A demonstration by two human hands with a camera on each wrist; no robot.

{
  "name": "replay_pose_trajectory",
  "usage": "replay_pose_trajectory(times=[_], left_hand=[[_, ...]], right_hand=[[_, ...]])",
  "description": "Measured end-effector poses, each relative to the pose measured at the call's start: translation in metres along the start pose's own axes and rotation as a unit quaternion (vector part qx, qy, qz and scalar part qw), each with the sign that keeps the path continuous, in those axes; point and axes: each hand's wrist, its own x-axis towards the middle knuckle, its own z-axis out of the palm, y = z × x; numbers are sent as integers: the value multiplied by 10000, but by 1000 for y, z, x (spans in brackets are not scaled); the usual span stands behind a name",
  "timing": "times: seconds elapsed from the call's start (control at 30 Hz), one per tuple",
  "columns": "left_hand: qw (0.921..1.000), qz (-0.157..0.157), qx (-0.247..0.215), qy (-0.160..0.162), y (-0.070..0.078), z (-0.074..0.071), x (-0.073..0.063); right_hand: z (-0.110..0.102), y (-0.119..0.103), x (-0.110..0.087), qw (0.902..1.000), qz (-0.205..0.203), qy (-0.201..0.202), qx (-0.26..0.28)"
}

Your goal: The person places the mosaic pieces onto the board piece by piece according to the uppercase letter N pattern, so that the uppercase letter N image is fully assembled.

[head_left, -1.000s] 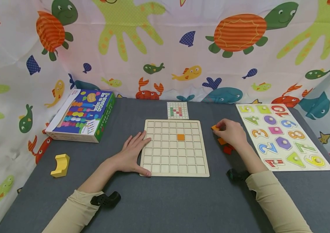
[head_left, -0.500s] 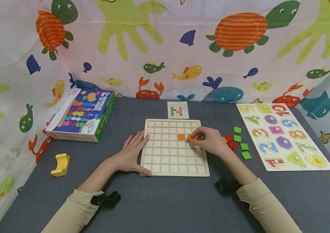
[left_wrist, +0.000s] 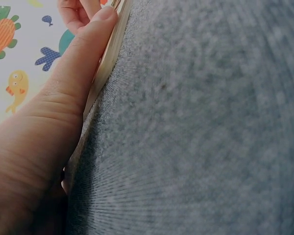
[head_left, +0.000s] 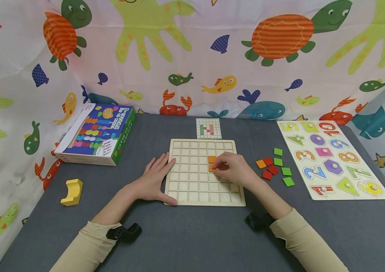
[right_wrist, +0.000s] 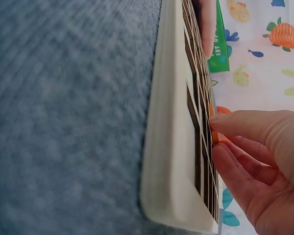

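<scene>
A wooden grid board [head_left: 192,187] lies on the dark table. My left hand [head_left: 151,183] rests flat along its left edge with fingers spread and the thumb at the lower left corner. One orange square tile [head_left: 211,159] sits in a cell right of the middle. Just below it, my right hand [head_left: 232,169] pinches a second orange tile [head_left: 211,167] between thumb and fingers. In the right wrist view this orange tile [right_wrist: 214,135] is at the board's surface; whether it lies fully in the cell cannot be told.
Right of the board lie an orange tile [head_left: 260,164], several red tiles [head_left: 272,169] and several green tiles [head_left: 286,171]. A pattern card [head_left: 208,128] is behind the board. A number puzzle [head_left: 331,160], a game box [head_left: 95,134] and a yellow block [head_left: 71,192] stand around.
My right hand has carried the orange tile leftward from the loose tiles over to the board, then slightly down to below the first orange tile. My left hand has stayed put.
</scene>
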Motion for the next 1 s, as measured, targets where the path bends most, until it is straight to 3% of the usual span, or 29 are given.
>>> replay_pose_trajectory(times=[0.2,0.4,0.7,0.87,1.0], left_hand=[[10000,15,3,-7,1,1,1],[10000,31,23,-26,2,1,2],[10000,-22,-14,-6,2,0,0],[10000,-8,-5,28,2,0,0],[10000,-4,-15,45,2,0,0]], right_hand=[[0,1,-3,9999,-6,30,128],[-8,11,-12,9988,341,245,267],[-47,46,-48,9892,988,731,-804],[-66,56,-63,9749,1769,641,-1190],[-71,60,-66,9696,1990,543,-1319]])
